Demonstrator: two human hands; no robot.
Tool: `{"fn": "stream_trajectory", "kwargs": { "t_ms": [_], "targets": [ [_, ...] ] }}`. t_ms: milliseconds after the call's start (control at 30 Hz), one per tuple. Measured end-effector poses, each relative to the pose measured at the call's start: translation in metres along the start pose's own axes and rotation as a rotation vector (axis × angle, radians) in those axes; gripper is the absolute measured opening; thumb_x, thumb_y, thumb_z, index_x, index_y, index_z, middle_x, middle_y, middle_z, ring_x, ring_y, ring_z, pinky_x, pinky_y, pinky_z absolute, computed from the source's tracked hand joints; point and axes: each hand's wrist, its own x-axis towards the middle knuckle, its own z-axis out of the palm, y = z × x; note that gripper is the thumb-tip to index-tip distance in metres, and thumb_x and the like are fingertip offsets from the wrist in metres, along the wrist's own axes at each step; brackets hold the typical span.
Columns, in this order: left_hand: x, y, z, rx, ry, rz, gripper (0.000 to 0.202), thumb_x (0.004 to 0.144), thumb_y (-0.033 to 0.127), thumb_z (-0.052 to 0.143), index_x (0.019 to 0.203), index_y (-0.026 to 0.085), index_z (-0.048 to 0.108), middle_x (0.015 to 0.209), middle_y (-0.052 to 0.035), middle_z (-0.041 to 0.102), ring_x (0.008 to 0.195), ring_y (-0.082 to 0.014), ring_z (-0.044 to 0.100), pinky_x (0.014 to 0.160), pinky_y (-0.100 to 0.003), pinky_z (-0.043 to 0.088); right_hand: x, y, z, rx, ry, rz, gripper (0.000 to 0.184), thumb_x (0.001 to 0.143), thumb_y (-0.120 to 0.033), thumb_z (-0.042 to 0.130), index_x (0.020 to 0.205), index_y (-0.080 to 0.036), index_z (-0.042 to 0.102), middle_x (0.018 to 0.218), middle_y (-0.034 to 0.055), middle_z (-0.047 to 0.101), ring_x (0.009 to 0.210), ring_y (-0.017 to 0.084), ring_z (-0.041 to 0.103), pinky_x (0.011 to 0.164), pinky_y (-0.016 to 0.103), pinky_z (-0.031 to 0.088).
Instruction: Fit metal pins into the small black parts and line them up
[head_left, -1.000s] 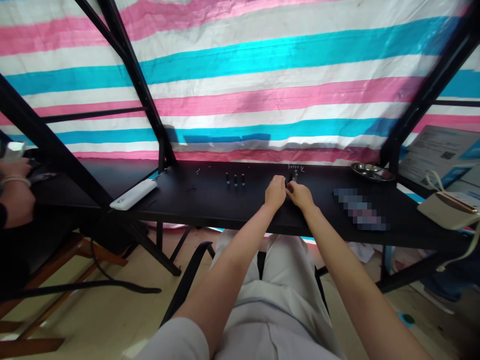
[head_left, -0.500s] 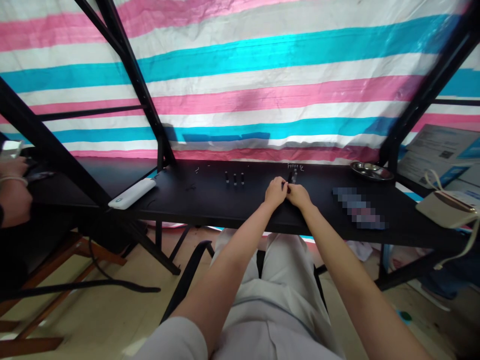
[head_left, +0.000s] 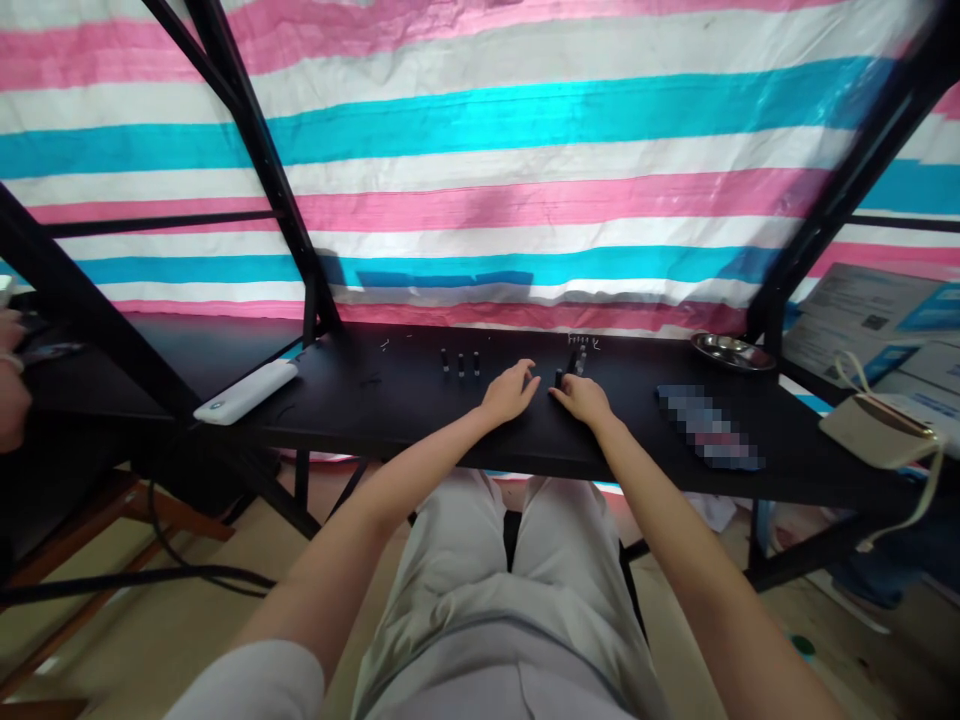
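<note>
Black table point(head_left: 405, 410); metal dish point(head_left: 732, 352); left of dish, left hand point(head_left: 511, 392), fingers apart, and nearer, right hand point(head_left: 584, 398), grip impossible to tell; left of dish, dark cylinders point(head_left: 572, 362) beside right hand, three upright cylinders point(head_left: 461, 365) farther off.

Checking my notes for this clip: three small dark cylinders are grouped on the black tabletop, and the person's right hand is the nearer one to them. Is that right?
Not quite: the head view shows the left hand nearer to the three small dark cylinders; the right hand is farther off. The cylinders are indeed grouped on the black tabletop.
</note>
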Motion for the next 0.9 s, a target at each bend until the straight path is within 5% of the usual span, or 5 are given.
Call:
{"fn": "stream_trajectory", "kwargs": {
  "t_ms": [133, 433, 633, 900],
  "targets": [
    [-0.020, -0.023, -0.037, 0.000, 0.032, 0.023, 0.020, 0.088, 0.029, 0.040, 0.100, 0.020, 0.053, 0.076, -0.0004, 0.059, 0.067, -0.0120, 0.055, 0.067, -0.024, 0.043, 0.003, -0.003, 0.004, 0.054, -0.012, -0.074, 0.025, 0.083, -0.044, 0.050, 0.078, -0.021, 0.057, 0.069, 0.0030, 0.063, 0.065, 0.016, 0.058, 0.053, 0.025, 0.029],
    [-0.036, -0.056, -0.061, -0.283, 0.578, -0.199, 0.015, 0.086, 0.022, 0.040, 0.099, 0.019, 0.048, 0.059, 0.0042, 0.050, 0.055, -0.0100, 0.052, 0.059, -0.021, 0.040, 0.025, -0.053, 0.028, 0.388, -0.057, -0.278, 0.025, 0.076, -0.040, 0.058, 0.064, -0.020, 0.050, 0.065, -0.0001, 0.057, 0.060, 0.013, 0.049, 0.058, 0.024, 0.034],
    [-0.040, -0.052, -0.059, -0.228, 0.544, -0.233, 0.014, 0.083, 0.019, 0.043, 0.096, 0.020, 0.048, 0.058, 0.0046, 0.049, 0.051, -0.0094, 0.049, 0.056, -0.020, 0.038, 0.058, -0.098, 0.038, 0.403, -0.112, -0.009, 0.016, 0.072, -0.036, 0.065, 0.071, -0.020, 0.060, 0.071, -0.0007, 0.062, 0.069, 0.013, 0.055, 0.063, 0.024, 0.036],
    [-0.041, -0.056, -0.061, -0.177, 0.500, -0.283, 0.015, 0.085, 0.020, 0.039, 0.098, 0.020, 0.047, 0.058, 0.0040, 0.049, 0.051, -0.0102, 0.051, 0.056, -0.021, 0.039, 0.072, -0.106, 0.050, 0.422, -0.076, 0.097, 0.022, 0.071, -0.041, 0.065, 0.083, -0.023, 0.067, 0.082, -0.0008, 0.067, 0.082, 0.016, 0.060, 0.077, 0.028, 0.038]
  ]
}}
